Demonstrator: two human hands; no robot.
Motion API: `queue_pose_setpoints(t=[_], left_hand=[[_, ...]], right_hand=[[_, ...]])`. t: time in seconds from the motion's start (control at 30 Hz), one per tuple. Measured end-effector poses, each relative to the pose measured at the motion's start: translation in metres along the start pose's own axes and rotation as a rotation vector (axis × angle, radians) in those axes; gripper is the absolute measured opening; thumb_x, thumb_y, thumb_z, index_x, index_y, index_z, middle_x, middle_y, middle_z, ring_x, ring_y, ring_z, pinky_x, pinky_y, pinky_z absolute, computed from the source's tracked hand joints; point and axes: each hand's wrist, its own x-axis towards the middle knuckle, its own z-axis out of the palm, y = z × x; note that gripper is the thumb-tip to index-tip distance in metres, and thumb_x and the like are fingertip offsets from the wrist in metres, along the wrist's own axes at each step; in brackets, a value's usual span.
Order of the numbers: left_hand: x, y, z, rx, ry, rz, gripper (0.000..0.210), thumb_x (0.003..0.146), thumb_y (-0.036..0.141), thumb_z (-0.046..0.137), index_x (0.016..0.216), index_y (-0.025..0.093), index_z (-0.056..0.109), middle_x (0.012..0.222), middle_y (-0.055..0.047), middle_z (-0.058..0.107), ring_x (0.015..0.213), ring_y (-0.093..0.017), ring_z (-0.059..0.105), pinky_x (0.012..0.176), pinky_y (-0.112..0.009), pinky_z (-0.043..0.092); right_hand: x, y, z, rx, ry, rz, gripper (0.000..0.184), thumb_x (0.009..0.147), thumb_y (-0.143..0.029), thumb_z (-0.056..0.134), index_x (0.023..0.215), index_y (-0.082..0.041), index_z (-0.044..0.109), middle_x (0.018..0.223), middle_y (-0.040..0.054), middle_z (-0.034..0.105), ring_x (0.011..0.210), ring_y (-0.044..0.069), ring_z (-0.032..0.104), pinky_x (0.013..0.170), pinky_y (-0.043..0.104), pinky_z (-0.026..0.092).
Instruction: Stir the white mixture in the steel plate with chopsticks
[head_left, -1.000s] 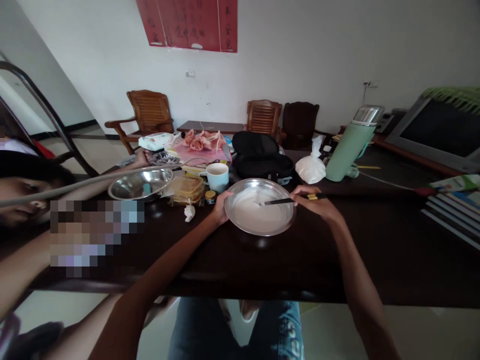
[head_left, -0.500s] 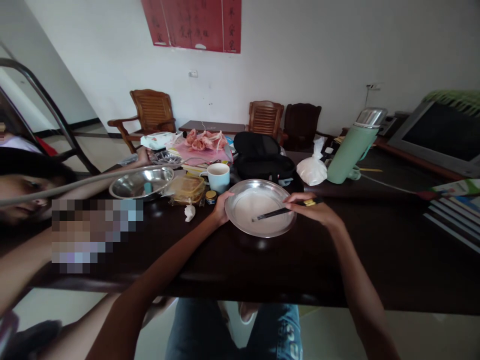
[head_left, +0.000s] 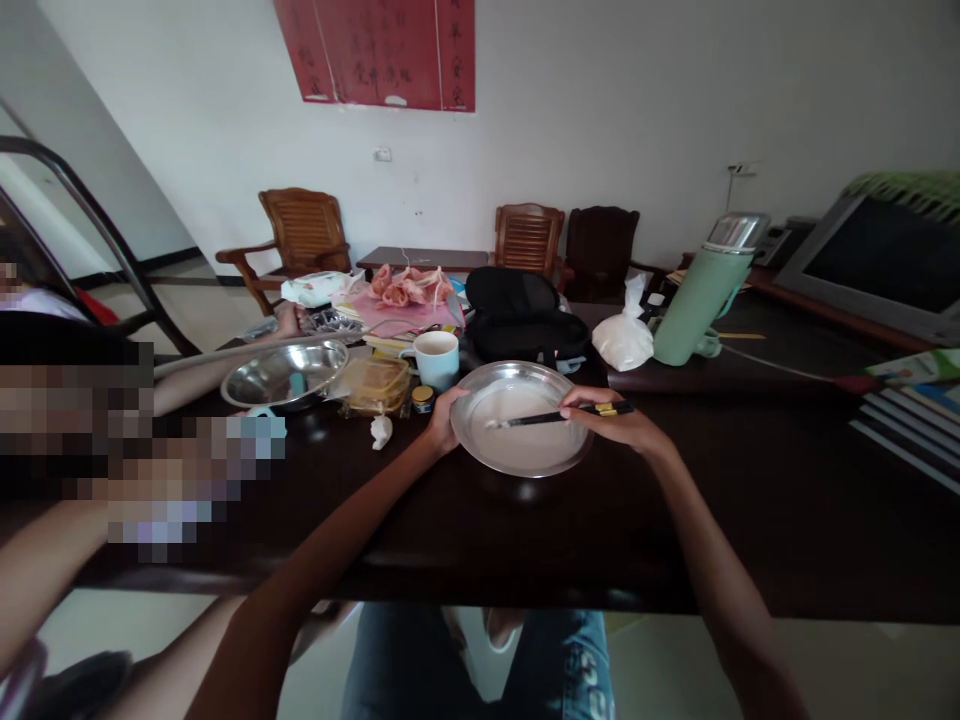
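Left hand (head_left: 448, 418) is gripping the near-left side of a shiny metal bowl (head_left: 514, 371), pretty much the same hold as a second ago. The bowl sits on the dark table (head_left: 540, 540) between the two hands and has a milky white mix (head_left: 502, 400) in it. Right hand (head_left: 611, 425) has its fingers pinched around black chopsticks (head_left: 536, 418) with gold-coloured bands, slanting down into the bowl. Main change: a second ago the tips were around the middle, now they're over closer to the left hand, and the right fingers reach further in over the rim.

Just left of the left hand there's a crumpled white tissue (head_left: 381, 432), and just past that hand a little gold-lidded jar (head_left: 423, 397), then a light blue mug (head_left: 439, 360). Further left is a second metal bowl (head_left: 238, 388), next to another person's arm. Past the right hand: a tied plastic bag of white powder (head_left: 622, 342), and a green thermos (head_left: 697, 310) right of it. All of those haven't budged. Wooden chairs (head_left: 529, 235) way at the back.
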Motion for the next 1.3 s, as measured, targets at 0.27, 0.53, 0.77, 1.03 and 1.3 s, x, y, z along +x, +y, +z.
queue_pose_setpoints(t=[0.27,0.53,0.77,1.03,1.3], left_hand=[[-0.002,-0.001,0.001,-0.012,-0.059,0.000,0.027,0.081,0.018,0.064,0.101,0.010,0.080,0.073,-0.009,0.078,0.064,-0.025,0.073,0.065,-0.032,0.058],[0.002,-0.002,-0.004,0.022,-0.064,-0.001,0.022,0.083,0.021,0.064,0.097,0.010,0.077,0.072,-0.008,0.077,0.063,-0.024,0.071,0.068,-0.031,0.057],[0.007,-0.004,-0.008,0.054,-0.076,0.026,0.021,0.080,0.024,0.064,0.093,0.013,0.077,0.060,-0.003,0.070,0.055,-0.022,0.065,0.064,-0.031,0.053],[0.006,-0.004,-0.006,0.042,-0.064,0.019,0.028,0.079,0.023,0.063,0.100,0.011,0.078,0.064,-0.005,0.074,0.063,-0.024,0.069,0.064,-0.030,0.053],[0.005,-0.003,-0.005,0.055,-0.030,0.035,0.033,0.082,0.022,0.058,0.106,0.010,0.078,0.066,-0.005,0.074,0.072,-0.028,0.073,0.070,-0.033,0.055]], right_hand=[[-0.011,0.000,-0.023,0.012,-0.044,0.063,0.036,0.090,-0.058,0.072,0.078,-0.024,0.075,0.070,0.0027,0.076,0.073,0.025,0.071,0.072,0.037,0.055],[-0.005,0.006,-0.018,-0.047,0.138,0.063,0.036,0.090,-0.056,0.070,0.073,-0.025,0.071,0.074,0.0029,0.077,0.079,0.025,0.071,0.074,0.035,0.053],[-0.002,-0.002,0.001,0.015,-0.052,0.063,0.038,0.089,-0.061,0.070,0.086,-0.024,0.076,0.080,0.0042,0.080,0.084,0.027,0.074,0.078,0.037,0.055],[-0.010,0.004,-0.027,-0.029,0.066,0.099,0.037,0.091,-0.056,0.069,0.072,-0.024,0.071,0.071,0.0039,0.077,0.078,0.026,0.071,0.077,0.036,0.054],[0.003,0.008,0.004,-0.008,0.134,0.081,0.033,0.088,-0.056,0.069,0.078,-0.025,0.070,0.074,0.0023,0.078,0.077,0.025,0.072,0.072,0.035,0.052]])
